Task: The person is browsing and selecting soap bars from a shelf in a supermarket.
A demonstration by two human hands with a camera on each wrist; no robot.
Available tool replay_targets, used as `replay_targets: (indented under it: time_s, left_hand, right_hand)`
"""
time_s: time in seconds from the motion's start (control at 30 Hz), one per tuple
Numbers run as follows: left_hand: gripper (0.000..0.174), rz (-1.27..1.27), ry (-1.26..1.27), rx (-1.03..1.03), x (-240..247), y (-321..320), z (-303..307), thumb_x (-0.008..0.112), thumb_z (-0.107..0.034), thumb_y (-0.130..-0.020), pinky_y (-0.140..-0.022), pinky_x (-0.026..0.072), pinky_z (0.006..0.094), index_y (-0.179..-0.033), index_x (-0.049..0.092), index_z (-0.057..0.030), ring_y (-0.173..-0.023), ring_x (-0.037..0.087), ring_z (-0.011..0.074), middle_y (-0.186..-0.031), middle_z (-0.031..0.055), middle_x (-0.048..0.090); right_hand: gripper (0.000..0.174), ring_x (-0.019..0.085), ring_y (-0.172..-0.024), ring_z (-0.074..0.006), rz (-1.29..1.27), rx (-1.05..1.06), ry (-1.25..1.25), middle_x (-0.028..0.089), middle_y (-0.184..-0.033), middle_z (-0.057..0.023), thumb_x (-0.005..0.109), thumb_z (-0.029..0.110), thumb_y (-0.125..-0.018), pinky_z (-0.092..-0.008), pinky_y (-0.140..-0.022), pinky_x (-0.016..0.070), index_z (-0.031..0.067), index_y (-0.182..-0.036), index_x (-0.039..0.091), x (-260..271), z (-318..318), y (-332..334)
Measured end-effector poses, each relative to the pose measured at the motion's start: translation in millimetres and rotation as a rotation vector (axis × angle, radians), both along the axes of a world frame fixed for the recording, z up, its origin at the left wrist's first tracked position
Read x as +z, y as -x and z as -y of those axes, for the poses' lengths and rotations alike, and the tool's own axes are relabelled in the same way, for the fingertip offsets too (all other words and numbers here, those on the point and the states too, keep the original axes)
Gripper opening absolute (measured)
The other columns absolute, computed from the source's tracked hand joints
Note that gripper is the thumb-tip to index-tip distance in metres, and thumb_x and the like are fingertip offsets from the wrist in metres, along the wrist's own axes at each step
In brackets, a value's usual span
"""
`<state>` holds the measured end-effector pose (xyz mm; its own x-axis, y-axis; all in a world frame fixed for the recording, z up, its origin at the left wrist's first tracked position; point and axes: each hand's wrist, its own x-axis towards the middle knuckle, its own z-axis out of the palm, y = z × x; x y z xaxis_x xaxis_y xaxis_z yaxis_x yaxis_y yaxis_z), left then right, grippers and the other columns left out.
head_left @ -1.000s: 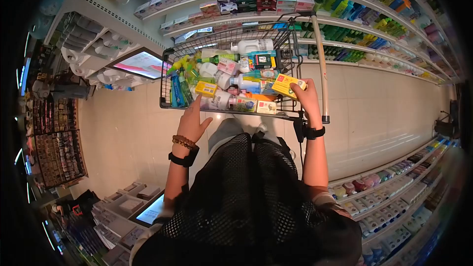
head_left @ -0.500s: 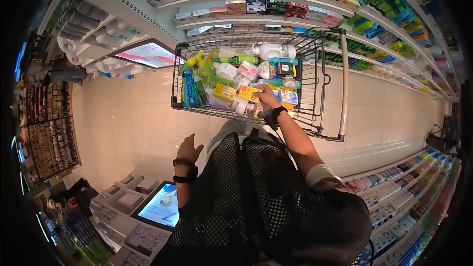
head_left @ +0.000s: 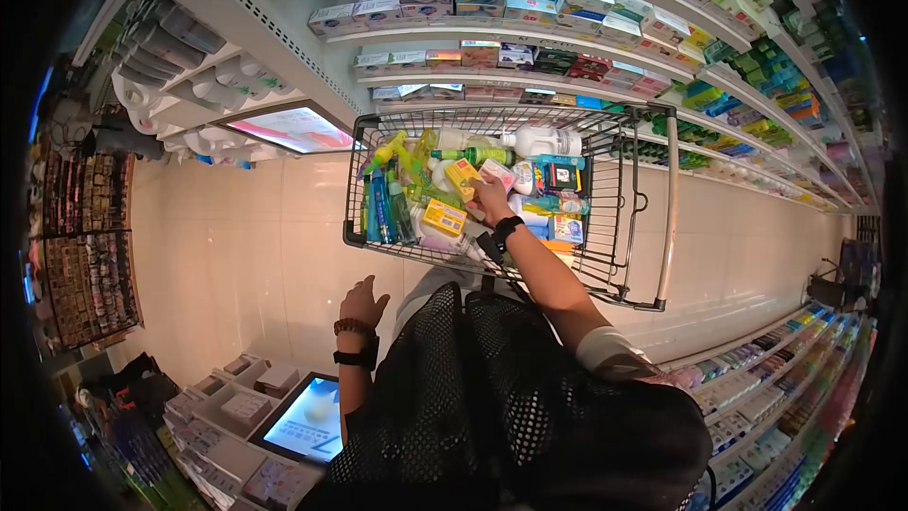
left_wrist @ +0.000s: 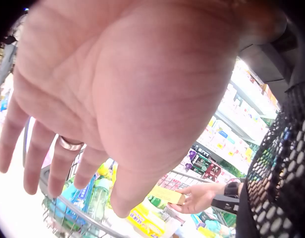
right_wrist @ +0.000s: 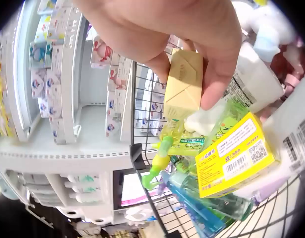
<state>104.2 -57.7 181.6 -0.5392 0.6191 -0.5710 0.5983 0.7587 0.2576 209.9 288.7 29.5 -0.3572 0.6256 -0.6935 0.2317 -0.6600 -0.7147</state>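
Note:
Over the goods in a wire shopping cart (head_left: 352,180), my right hand (head_left: 494,203) pinches a small yellow box (head_left: 462,179) between thumb and fingers. The right wrist view shows the pale yellow folded end of this box (right_wrist: 184,84) pointing down. Below it lies a second yellow box (right_wrist: 236,156) with a barcode, on top of bottles. A pink box (head_left: 497,173) is just beside the right hand. My left hand (head_left: 363,305) hangs outside the cart, fingers extended, holding nothing; its palm fills much of the left wrist view.
In the cart are also a green spray bottle (head_left: 386,150), a white bottle (head_left: 549,141) and a black box (head_left: 564,178). The cart handle (head_left: 672,218) is at right. Shelves (head_left: 530,36) of boxes stand behind; a lit screen (head_left: 305,418) is at lower left.
My right hand has carried the yellow box from the cart's handle end leftward and farther in over the goods. My left hand has drawn back from the cart. The cart now appears lower in view.

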Motion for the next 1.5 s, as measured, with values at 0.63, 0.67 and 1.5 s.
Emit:
replay_targets:
  time_s: [0.63,0.67,1.5]
  left_hand:
    - [0.06,-0.014,0.007,0.077,-2,27,17,0.073,-0.03,-0.09,-0.099,0.0521,0.0466,-0.139,0.052,-0.0039,-0.117,0.063,0.0377,-0.125,0.0224,0.066]
    - [0.06,-0.014,0.026,0.104,-2,20,20,0.073,-0.03,-0.09,-0.099,0.0521,0.0466,-0.139,0.052,-0.0039,-0.118,0.063,0.0378,-0.125,0.0225,0.066]
    - [0.083,0.172,-0.825,-0.006,123,-105,-153,0.084,-0.011,-0.077,-0.097,0.0528,0.0419,-0.149,0.042,-0.0056,-0.121,0.06,0.0317,-0.142,0.0168,0.055]
  right_hand:
    - [0.049,0.053,-0.117,-0.0374,0.49,-0.132,-1.706,0.062,-0.118,-0.0167,0.059,0.004,-0.085,-0.0486,-0.102,0.0417,0.0074,-0.133,0.059,179,-244,-81]
    - [0.051,0.05,-0.122,-0.0381,0.61,-0.217,-1.782,0.058,-0.126,-0.0164,0.062,0.006,-0.084,-0.0517,-0.104,0.0389,0.0084,-0.135,0.058,202,-277,-90]
    - [0.04,0.07,-0.078,-0.0267,-0.094,0.828,-0.85,0.074,-0.092,-0.0123,0.076,0.028,-0.086,-0.0372,-0.07,0.0531,0.0053,-0.118,0.068,292,-189,-155]
